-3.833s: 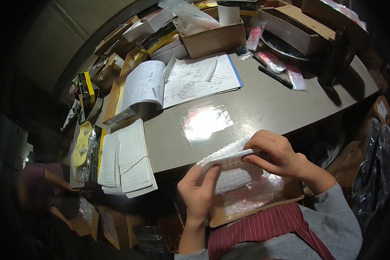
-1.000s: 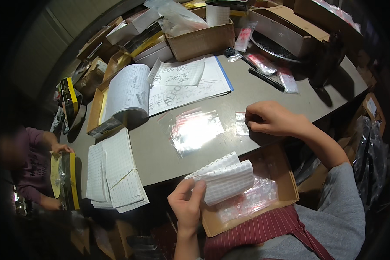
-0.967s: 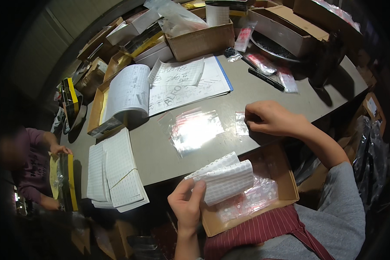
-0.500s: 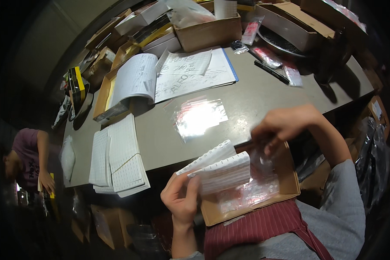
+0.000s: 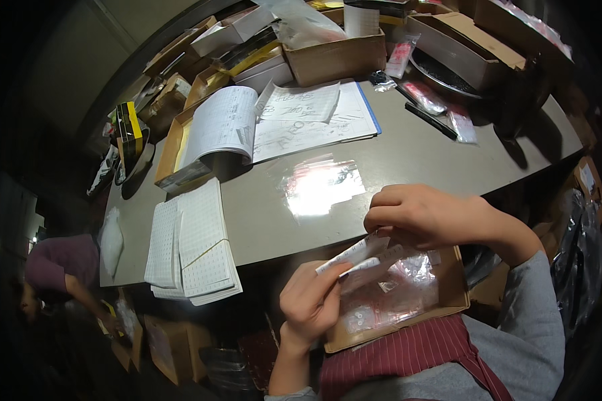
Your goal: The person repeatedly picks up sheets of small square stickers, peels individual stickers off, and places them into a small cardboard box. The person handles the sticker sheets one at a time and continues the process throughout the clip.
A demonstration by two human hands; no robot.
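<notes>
My left hand (image 5: 310, 301) pinches a folded white sheet of small labels (image 5: 362, 254) by its near end, thumb on top. My right hand (image 5: 418, 215) is closed at the sheet's far end, fingertips pressed together there; whether a single label is between them is hidden. Both hands are above an open cardboard box (image 5: 463, 286) at my lap. Inside it lie several clear plastic bags (image 5: 398, 294) with red print and small pieces in them. On the table just beyond, a spread of flat clear bags (image 5: 324, 187) shines in the light.
Banded stacks of label sheets (image 5: 190, 247) overhang the table's near left edge. An open notebook (image 5: 308, 127) lies behind, partly on a shallow box. A black marker (image 5: 431, 121) is at the right. Boxes (image 5: 338, 59) line the back. A person (image 5: 63, 267) bends over at far left.
My right hand has come up out of the box to the far end of the label sheet. My left hand has moved right and tilted the sheet. The person at left has bent lower.
</notes>
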